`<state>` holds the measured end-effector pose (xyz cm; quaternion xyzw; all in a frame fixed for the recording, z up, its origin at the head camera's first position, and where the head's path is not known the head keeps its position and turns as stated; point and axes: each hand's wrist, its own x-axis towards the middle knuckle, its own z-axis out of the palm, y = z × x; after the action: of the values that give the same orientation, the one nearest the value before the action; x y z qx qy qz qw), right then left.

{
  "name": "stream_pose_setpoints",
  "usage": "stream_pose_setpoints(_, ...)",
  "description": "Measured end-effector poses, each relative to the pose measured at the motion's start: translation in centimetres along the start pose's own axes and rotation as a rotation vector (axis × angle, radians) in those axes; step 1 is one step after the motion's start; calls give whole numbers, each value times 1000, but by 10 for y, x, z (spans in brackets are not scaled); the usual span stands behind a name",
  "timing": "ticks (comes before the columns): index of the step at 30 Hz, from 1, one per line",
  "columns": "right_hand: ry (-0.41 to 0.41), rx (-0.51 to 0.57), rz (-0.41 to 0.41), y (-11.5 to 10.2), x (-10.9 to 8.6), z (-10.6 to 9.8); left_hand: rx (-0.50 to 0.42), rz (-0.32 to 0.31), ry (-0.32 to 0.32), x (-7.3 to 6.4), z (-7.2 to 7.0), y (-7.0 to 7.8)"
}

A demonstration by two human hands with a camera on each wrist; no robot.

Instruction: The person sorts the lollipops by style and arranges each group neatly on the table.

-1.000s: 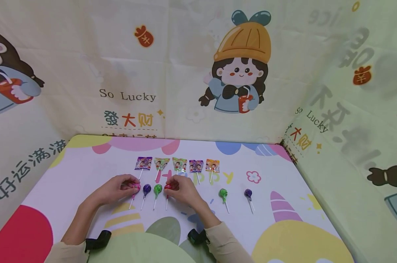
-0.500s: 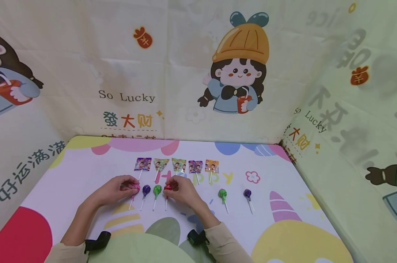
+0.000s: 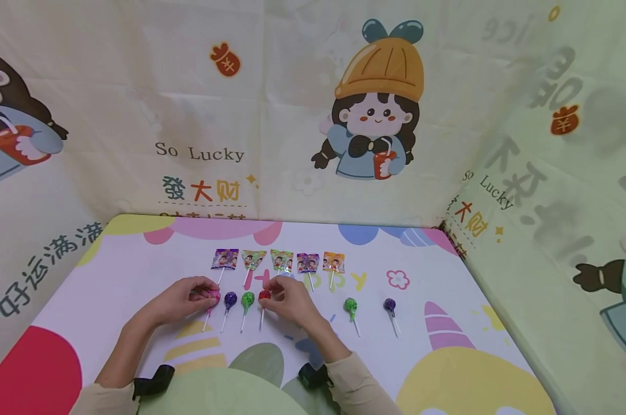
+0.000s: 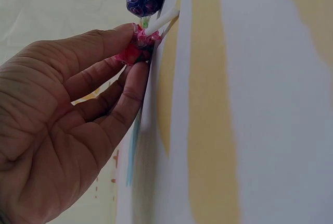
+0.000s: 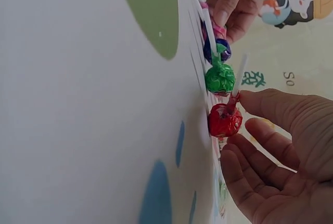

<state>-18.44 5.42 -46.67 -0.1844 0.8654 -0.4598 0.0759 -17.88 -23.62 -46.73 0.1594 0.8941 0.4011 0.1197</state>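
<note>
My left hand (image 3: pixel 180 300) pinches the head of a pink-wrapped lollipop (image 4: pixel 136 48) between thumb and fingers, at the left end of a short row. To its right lie a purple lollipop (image 3: pixel 230 300) and a green lollipop (image 3: pixel 248 300), sticks toward me. A red lollipop (image 3: pixel 264 295) ends this row, its head resting on the table. My right hand (image 5: pixel 276 151) is beside it, thumb by the neck of the wrapper and the other fingers loosely spread around the head, with a gap showing. Whether the thumb touches is hard to tell.
Behind the row lie several flat-wrapped lollipops, among them a purple packet (image 3: pixel 225 259) and an orange packet (image 3: pixel 334 263). Farther right lie another green lollipop (image 3: pixel 351 306) and another dark purple lollipop (image 3: pixel 389 305). A printed cloth wall (image 3: pixel 287 127) stands behind the patterned table (image 3: pixel 152 259).
My right fingers have loosened and drawn slightly away from the red lollipop, so more of its head shows. The left hand has kept its grip on the pink one.
</note>
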Motion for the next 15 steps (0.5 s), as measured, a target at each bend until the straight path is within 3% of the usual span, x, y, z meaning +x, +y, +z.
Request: stream_pose_setpoints(15, -8, -4, -41, -4, -7, -6, -2, -14, 1, 0, 0, -1)
